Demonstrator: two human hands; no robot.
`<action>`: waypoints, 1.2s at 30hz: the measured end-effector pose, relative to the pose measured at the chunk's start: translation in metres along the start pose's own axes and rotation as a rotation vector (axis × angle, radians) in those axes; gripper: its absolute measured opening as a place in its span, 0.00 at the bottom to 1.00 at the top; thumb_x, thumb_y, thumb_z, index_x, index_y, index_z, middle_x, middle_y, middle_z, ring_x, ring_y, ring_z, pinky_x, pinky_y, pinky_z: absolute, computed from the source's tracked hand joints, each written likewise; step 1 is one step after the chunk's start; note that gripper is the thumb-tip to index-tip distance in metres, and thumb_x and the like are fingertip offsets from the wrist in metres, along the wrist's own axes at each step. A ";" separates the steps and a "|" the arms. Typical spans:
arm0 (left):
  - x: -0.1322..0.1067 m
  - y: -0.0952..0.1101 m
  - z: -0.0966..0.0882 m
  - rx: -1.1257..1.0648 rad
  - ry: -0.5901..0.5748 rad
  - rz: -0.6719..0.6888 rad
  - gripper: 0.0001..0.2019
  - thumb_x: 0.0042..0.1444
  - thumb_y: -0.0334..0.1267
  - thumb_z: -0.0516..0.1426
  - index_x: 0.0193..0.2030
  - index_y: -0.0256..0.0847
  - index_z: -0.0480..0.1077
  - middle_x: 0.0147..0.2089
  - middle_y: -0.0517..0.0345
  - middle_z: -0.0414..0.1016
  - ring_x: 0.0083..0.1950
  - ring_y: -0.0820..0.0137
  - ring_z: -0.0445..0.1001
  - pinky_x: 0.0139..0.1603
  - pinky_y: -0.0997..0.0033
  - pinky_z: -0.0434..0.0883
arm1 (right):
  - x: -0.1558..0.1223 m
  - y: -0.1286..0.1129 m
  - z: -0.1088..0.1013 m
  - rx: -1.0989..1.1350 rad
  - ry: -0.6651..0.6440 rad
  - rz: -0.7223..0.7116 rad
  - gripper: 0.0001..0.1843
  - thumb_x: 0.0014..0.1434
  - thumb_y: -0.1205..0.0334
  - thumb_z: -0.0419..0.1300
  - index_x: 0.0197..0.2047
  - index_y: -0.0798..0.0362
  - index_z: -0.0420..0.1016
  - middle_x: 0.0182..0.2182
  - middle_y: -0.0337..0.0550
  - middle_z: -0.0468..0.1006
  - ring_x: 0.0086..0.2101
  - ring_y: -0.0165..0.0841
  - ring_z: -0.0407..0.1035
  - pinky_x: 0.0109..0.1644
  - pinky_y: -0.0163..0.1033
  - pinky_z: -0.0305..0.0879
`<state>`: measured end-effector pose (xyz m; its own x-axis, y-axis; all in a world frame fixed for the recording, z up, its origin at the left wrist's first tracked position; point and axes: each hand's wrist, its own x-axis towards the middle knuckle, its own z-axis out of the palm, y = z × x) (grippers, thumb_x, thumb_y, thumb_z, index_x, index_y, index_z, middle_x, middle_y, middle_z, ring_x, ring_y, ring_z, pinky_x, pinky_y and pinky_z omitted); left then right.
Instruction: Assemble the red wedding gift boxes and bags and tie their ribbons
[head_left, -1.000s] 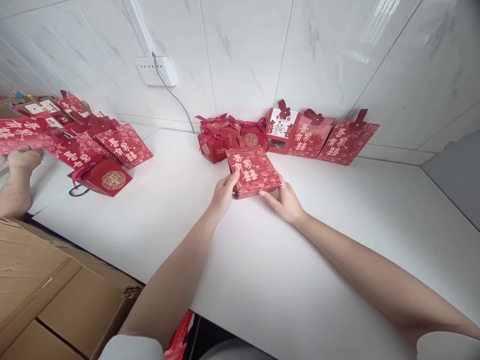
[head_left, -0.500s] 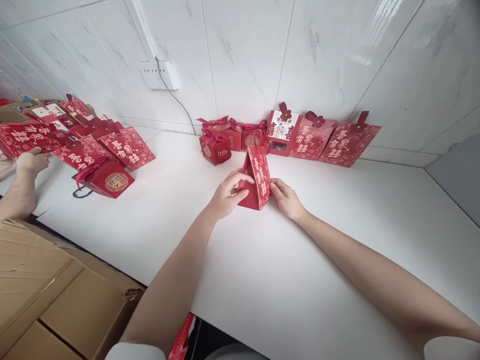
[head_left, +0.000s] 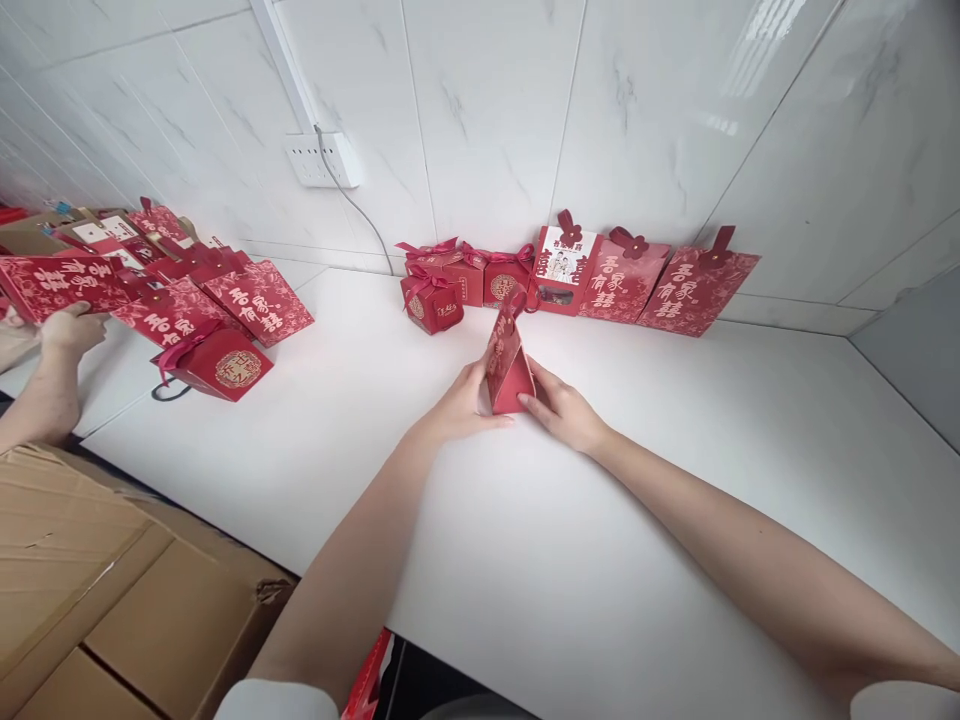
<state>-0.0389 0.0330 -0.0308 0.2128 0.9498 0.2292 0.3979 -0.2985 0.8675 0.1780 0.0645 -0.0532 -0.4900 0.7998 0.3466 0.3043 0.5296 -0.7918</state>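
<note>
A red paper gift box point(head_left: 508, 362) with gold characters stands upright on the white table point(head_left: 570, 540), narrowing to a peak at its top. My left hand point(head_left: 461, 405) presses against its left side near the base. From the right, my right hand point(head_left: 564, 408) grips the box's lower edge with closed fingers. Both hands hold the box between them.
Small ribboned red boxes point(head_left: 450, 282) and flat red bags point(head_left: 660, 285) line the tiled wall behind. More red bags point(head_left: 217, 310) lie at the left, where another person's hand point(head_left: 67, 330) holds a flat one. Cardboard cartons point(head_left: 112, 600) sit below the table's left edge.
The box went from lying flat with its face up to standing upright with a peaked top. My hands moved in against its lower sides. The other person's hand shifted slightly.
</note>
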 end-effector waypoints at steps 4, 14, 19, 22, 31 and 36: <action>0.003 -0.010 -0.008 0.052 0.179 -0.169 0.55 0.44 0.51 0.69 0.74 0.45 0.43 0.71 0.38 0.51 0.70 0.51 0.57 0.67 0.51 0.61 | 0.005 0.006 -0.003 0.177 0.145 0.173 0.22 0.64 0.42 0.53 0.43 0.51 0.78 0.37 0.45 0.80 0.41 0.43 0.73 0.54 0.49 0.66; -0.002 0.014 -0.002 -0.318 0.148 -0.251 0.27 0.59 0.60 0.55 0.56 0.42 0.66 0.53 0.50 0.76 0.54 0.61 0.74 0.58 0.62 0.69 | 0.011 0.006 -0.002 0.605 0.236 0.256 0.24 0.55 0.36 0.60 0.32 0.51 0.74 0.29 0.42 0.79 0.29 0.36 0.72 0.39 0.44 0.71; 0.000 0.023 0.001 -0.477 0.130 -0.254 0.29 0.60 0.62 0.51 0.53 0.37 0.72 0.54 0.46 0.77 0.52 0.59 0.75 0.58 0.61 0.69 | 0.010 0.000 -0.001 0.690 0.245 0.289 0.23 0.53 0.37 0.63 0.36 0.50 0.70 0.29 0.40 0.78 0.28 0.35 0.72 0.37 0.42 0.71; 0.002 0.017 0.000 -0.235 0.272 -0.165 0.28 0.61 0.62 0.50 0.46 0.38 0.74 0.47 0.49 0.77 0.49 0.61 0.74 0.55 0.63 0.69 | 0.008 -0.001 -0.001 0.708 0.237 0.277 0.23 0.58 0.37 0.60 0.39 0.48 0.64 0.36 0.39 0.78 0.31 0.35 0.74 0.38 0.42 0.72; 0.003 0.010 -0.010 -0.187 0.081 -0.083 0.21 0.59 0.56 0.57 0.41 0.38 0.74 0.48 0.52 0.74 0.49 0.66 0.72 0.54 0.67 0.68 | 0.008 0.003 -0.002 0.655 0.068 0.151 0.22 0.54 0.45 0.68 0.45 0.50 0.73 0.45 0.44 0.79 0.45 0.41 0.73 0.52 0.46 0.71; 0.001 0.010 -0.020 -0.420 -0.156 -0.299 0.24 0.46 0.49 0.69 0.47 0.37 0.75 0.48 0.50 0.79 0.48 0.62 0.76 0.55 0.61 0.71 | 0.007 0.005 -0.014 0.676 -0.054 0.166 0.22 0.53 0.46 0.69 0.45 0.51 0.79 0.44 0.43 0.81 0.46 0.44 0.74 0.56 0.50 0.69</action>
<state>-0.0522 0.0332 -0.0135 0.2873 0.9531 -0.0956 0.0767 0.0766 0.9941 0.1877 0.0772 -0.0473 -0.5264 0.8304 0.1826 -0.1877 0.0959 -0.9775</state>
